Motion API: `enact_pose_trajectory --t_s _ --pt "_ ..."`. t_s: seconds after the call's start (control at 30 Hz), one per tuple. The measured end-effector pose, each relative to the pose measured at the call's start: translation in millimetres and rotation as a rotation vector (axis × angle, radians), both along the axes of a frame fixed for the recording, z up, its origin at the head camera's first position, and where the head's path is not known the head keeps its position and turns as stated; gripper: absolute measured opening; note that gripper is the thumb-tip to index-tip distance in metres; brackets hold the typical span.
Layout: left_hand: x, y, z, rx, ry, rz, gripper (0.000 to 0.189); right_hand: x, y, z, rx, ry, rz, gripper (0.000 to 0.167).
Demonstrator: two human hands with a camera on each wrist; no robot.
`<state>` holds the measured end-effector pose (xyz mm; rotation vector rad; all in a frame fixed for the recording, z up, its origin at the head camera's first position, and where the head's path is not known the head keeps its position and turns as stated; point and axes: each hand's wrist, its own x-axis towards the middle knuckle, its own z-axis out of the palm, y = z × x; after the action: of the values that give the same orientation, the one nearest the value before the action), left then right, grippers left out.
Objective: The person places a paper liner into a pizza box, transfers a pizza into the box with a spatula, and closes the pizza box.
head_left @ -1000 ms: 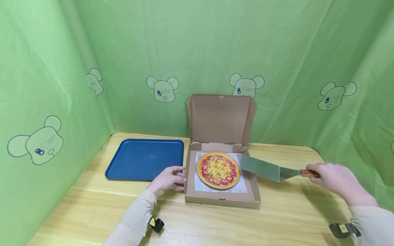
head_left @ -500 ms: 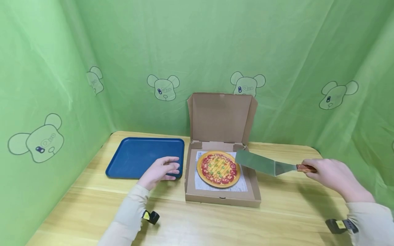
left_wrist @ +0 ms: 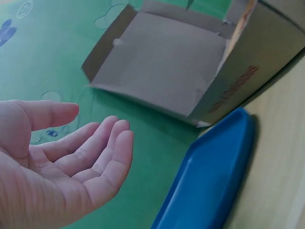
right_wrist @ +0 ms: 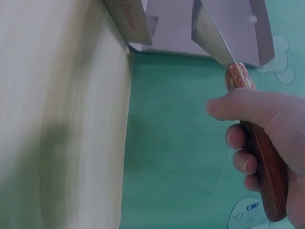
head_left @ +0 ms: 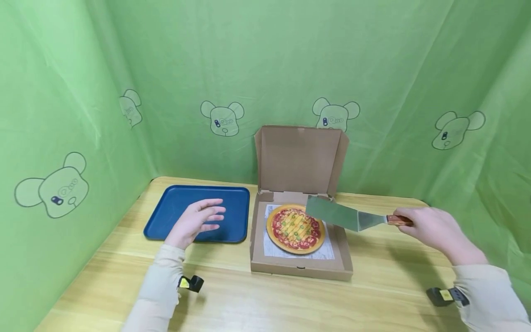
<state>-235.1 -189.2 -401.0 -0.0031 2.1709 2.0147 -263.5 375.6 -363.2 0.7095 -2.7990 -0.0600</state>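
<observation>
My right hand [head_left: 431, 230] grips the wooden handle of a wide metal spatula [head_left: 333, 214]. The fingers curl round that handle [right_wrist: 267, 162] in the right wrist view. In the head view the blade's tip overlaps the upper right rim of a round pizza [head_left: 295, 229]. The pizza, topped with red, yellow and green, lies on a printed paper sheet inside an open cardboard pizza box [head_left: 300, 269]. My left hand [head_left: 195, 222] holds nothing; its fingers are relaxed and apart, over the near part of a blue tray [head_left: 174, 210].
The box lid [head_left: 297, 159] stands raised at the back. Tray and box sit side by side on a light wooden table [head_left: 265, 304]. A green curtain [head_left: 265, 60] with bear-head drawings hangs behind and at both sides.
My left hand has left the box's left side and moved left over the tray. The right hand has carried the spatula left, bringing its blade over the pizza's edge.
</observation>
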Motion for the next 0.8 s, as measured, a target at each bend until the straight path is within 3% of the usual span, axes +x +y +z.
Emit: enact_pose_trajectory --t_s 0.43,0.8 --pt "7.5 -49.2 19.3 0.121 0.044 0.120 0.046 -18.9 -51 18.2 0.007 0.088 0.115 0.016" --pt "26.6 -94.0 36.4 0.340 0.073 0.227 0.020 -30.8 -102 26.5 -0.007 0.134 0.187 0.018"
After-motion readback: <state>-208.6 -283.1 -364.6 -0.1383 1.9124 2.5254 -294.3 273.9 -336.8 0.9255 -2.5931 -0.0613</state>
